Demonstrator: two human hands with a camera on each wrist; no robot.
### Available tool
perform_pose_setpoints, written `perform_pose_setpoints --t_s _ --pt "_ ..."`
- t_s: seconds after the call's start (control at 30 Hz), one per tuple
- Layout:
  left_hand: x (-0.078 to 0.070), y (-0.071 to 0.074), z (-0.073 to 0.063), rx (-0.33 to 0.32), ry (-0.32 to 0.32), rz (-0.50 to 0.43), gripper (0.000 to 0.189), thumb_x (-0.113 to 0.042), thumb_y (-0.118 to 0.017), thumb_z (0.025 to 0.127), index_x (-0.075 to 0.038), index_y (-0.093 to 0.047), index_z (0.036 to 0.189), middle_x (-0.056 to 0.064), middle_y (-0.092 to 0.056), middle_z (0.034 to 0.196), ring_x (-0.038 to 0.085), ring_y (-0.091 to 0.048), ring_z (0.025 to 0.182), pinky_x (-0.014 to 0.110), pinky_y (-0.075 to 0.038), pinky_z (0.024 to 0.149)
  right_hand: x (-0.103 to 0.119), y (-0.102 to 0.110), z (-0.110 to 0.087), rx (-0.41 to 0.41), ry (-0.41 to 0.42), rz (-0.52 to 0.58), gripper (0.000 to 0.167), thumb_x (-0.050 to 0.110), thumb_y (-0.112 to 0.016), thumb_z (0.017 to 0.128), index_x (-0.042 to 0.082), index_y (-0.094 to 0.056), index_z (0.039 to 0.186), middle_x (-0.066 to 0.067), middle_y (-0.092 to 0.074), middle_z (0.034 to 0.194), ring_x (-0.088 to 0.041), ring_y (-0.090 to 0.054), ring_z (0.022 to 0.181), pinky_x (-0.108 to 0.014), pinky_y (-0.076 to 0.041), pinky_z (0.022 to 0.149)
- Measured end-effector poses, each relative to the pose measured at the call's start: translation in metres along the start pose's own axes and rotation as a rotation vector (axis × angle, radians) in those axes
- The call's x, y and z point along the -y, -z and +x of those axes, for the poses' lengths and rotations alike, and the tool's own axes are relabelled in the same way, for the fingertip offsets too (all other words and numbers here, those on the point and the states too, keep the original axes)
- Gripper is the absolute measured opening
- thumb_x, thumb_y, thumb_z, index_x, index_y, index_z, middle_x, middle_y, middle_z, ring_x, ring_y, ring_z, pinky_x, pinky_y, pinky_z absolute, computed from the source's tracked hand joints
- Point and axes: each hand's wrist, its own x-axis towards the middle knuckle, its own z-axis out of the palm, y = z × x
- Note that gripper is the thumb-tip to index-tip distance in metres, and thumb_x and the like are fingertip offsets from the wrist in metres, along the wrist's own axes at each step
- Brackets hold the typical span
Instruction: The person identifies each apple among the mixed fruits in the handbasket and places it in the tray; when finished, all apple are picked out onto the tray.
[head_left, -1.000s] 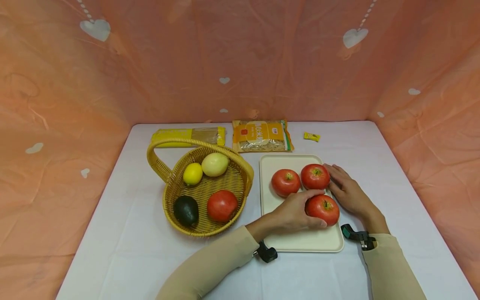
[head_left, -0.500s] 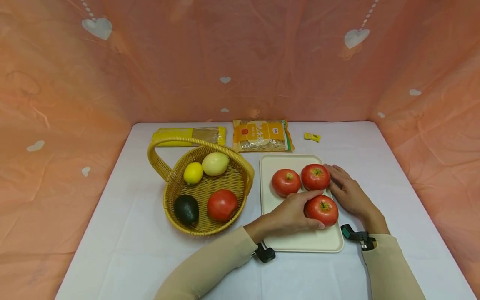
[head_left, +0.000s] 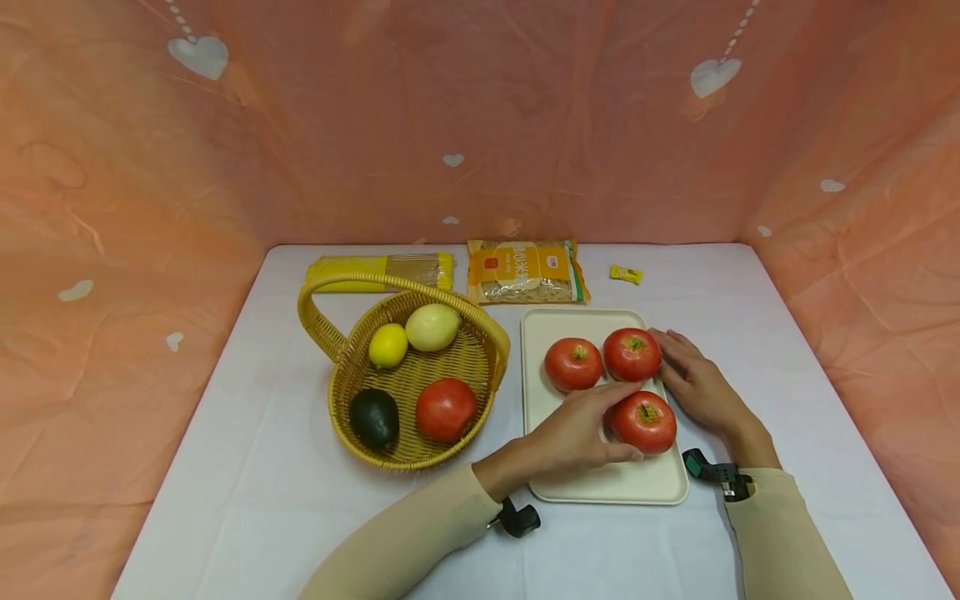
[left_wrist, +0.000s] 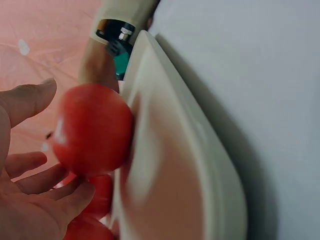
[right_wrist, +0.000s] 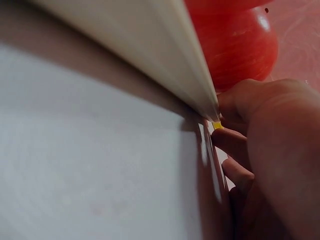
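A cream tray [head_left: 600,487] bears three red apples. Beside the front apple [head_left: 648,422], my left hand [head_left: 573,433] lies with its fingers spread. In the left wrist view a gap shows between its thumb [left_wrist: 32,102] and that apple [left_wrist: 92,130], while the fingers reach below the fruit. My right hand [head_left: 697,387] holds the tray's right rim, thumb over the edge and fingers along the outer wall in the right wrist view. The back right apple [head_left: 632,354] sits by its fingertips, with the back left apple [head_left: 573,364] farther from it.
A wicker basket [head_left: 408,383] with a tall handle stands left of the tray. Inside are a lemon [head_left: 387,346], a pale yellow oval fruit [head_left: 432,327], an avocado [head_left: 374,418] and a red fruit [head_left: 446,410]. Two food packs [head_left: 528,272] and a small yellow packet [head_left: 626,274] lie behind.
My left hand has loosened from the front apple and drawn slightly left, its thumb now away from the fruit. The apple stays on the tray. My right hand has not moved.
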Motion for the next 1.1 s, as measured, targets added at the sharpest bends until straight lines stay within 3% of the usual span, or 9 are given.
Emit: perform_pose_setpoints --t_s 0.13,0.3,0.43,0.7,0.83,1.1 --pt "-0.005 0.010 -0.010 -0.007 -0.020 -0.035 0.088 -0.032 -0.092 0.092 -0.013 -0.048 0.166 0.000 -0.059 0.162 0.007 -0.060 0.143 0.021 -0.044 0.121 0.000 0.000 0.000 0.004 -0.004 -0.006 0.060 0.028 -0.057 0.115 0.012 -0.040 0.170 -0.024 -0.038 0.174 -0.050 -0.017 0.167 -0.082 -0.019 0.125" --pt "-0.010 0.024 -0.027 -0.001 0.009 -0.172 0.081 -0.027 -0.092 0.091 -0.014 -0.054 0.162 -0.001 -0.062 0.160 0.011 -0.066 0.137 0.020 -0.053 0.112 0.001 0.001 0.000 0.011 -0.016 -0.010 0.062 0.031 -0.057 0.115 0.014 -0.039 0.171 -0.023 -0.036 0.175 -0.050 -0.017 0.167 -0.083 -0.019 0.125" --pt "-0.010 0.036 -0.043 0.013 0.013 -0.263 0.077 -0.022 -0.093 0.091 -0.012 -0.058 0.159 0.002 -0.063 0.159 0.017 -0.066 0.140 0.021 -0.052 0.113 0.000 0.001 0.000 0.024 -0.033 -0.013 0.064 0.033 -0.057 0.114 0.016 -0.036 0.172 -0.023 -0.033 0.177 -0.050 -0.016 0.167 -0.084 -0.019 0.124" --pt "-0.007 0.065 -0.079 0.013 -0.007 -0.398 0.071 -0.015 -0.093 0.090 -0.013 -0.063 0.155 0.003 -0.068 0.153 0.012 -0.068 0.134 0.025 -0.051 0.117 0.001 0.002 -0.001 0.033 -0.051 -0.015 0.066 0.031 -0.058 0.114 0.016 -0.034 0.173 -0.022 -0.030 0.178 -0.049 -0.015 0.168 -0.083 -0.020 0.124" --pt "-0.004 0.082 -0.098 -0.002 -0.018 -0.427 0.071 -0.011 -0.093 0.088 -0.014 -0.065 0.153 0.004 -0.070 0.150 0.013 -0.069 0.133 0.030 -0.052 0.118 0.000 0.002 -0.001 0.036 -0.046 -0.006 0.065 0.030 -0.058 0.114 0.016 -0.035 0.173 -0.022 -0.031 0.178 -0.049 -0.014 0.168 -0.083 -0.019 0.125" --pt "0.009 0.128 -0.136 -0.033 -0.020 -0.501 0.069 -0.002 -0.089 0.090 -0.006 -0.062 0.154 0.009 -0.066 0.155 0.022 -0.062 0.145 0.036 -0.050 0.121 -0.001 0.000 -0.001 0.021 -0.022 -0.008 0.064 0.028 -0.058 0.113 0.013 -0.037 0.172 -0.024 -0.033 0.177 -0.050 -0.016 0.167 -0.083 -0.020 0.124"
